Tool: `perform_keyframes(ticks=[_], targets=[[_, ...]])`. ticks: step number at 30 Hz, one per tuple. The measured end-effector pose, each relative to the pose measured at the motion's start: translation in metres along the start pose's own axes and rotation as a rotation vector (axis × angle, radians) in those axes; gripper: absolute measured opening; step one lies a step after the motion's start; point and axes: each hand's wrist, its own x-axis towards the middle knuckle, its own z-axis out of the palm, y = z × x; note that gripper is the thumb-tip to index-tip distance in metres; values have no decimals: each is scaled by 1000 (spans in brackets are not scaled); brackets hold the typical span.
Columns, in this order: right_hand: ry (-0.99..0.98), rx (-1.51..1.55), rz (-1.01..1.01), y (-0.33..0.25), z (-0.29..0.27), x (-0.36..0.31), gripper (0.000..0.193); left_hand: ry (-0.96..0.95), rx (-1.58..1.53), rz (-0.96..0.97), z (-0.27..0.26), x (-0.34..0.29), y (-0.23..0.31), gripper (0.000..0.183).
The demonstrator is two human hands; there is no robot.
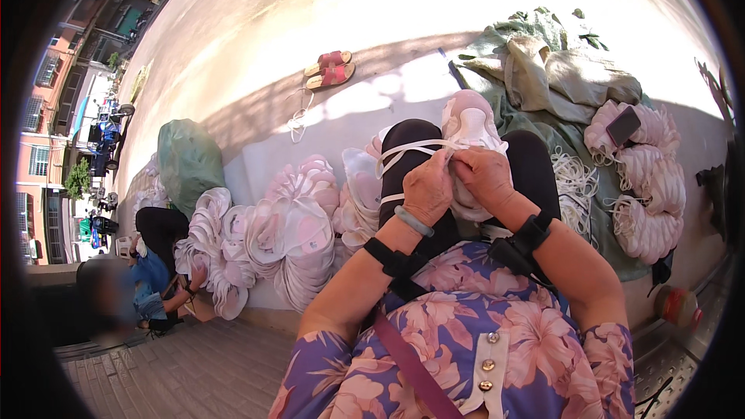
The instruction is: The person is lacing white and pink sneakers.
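A pale pink and white shoe upper [468,119] stands between my knees, its toe pointing away from me. A white shoelace [411,147] runs from it across my left knee in loose strands. My left hand [428,186] is closed in a pinch on the lace at the upper's left edge. Fingertips touching the left ones, my right hand [484,177] lies over the upper and also pinches at the lace. The exact spot between the fingertips is hidden by the fingers.
Stacked shoe uppers [299,240] lie to my left; beyond them sit a green sack [188,164] and another person [155,271]. At right are a heap of white laces [573,186], bundled uppers [652,202] and a phone [623,126]. Red sandals [332,75] lie ahead.
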Motion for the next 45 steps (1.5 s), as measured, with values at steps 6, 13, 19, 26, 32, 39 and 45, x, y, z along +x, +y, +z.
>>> perform_keyframes(ticks=[6,13,19,26,32,39,45], targets=[[74,308,22,0,-1,1,13,46,-64,40,3,1,-5,23],[8,-262,-271,-9,-49,-10,9,13,30,-36,5,4,-10,28],[161,-336,162,107,-127,-88,10,12,47,-36,5,-1,-6,31],[231,-446,456,215,-168,-180,11,-11,134,34,19,5,-6,31],[233,100,239,87,-191,-116,5,-155,264,73,-10,21,20,23],[189,-10,-416,-35,-209,-60,9,-361,-625,471,-36,53,133,14],[158,73,-373,-32,-196,-57,7,-832,-952,-81,-42,43,124,21]])
